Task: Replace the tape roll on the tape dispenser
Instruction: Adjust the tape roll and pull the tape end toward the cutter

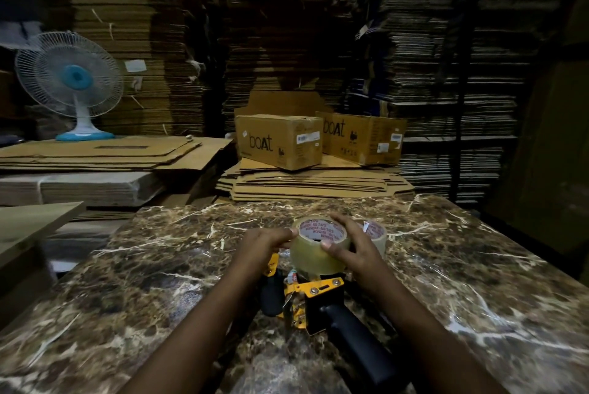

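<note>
Two rolls sit at the middle of your marble table [159, 266]: the clear tape roll [318, 250] you hold over the yellow tape dispenser [306, 295], and a second roll [376, 232] just behind your right hand [353, 250], partly hidden by it. Your left hand [264, 245] pinches the near-left rim of the held roll, fingers curled against its side; your right hand grasps the opposite side, thumb on the front face and fingers wrapped over the top edge. The roll stands slightly tilted, its printed core facing up and away from you, its lower edge touching or just above the dispenser frame — you cannot tell which from here.

The dispenser lies on the table with its black handle [357, 336] pointing toward you between your forearms, so the handle fills the near space. To either side of your arms the marble is open out to its left and right edges. Beyond the far edge lie flattened cardboard sheets [312, 186] carrying two brown boxes [280, 142] — well apart from the rolls. A white and blue table fan [71, 84] stands far left on another cardboard pile, and tall cardboard stacks [446, 59] close off the background.
</note>
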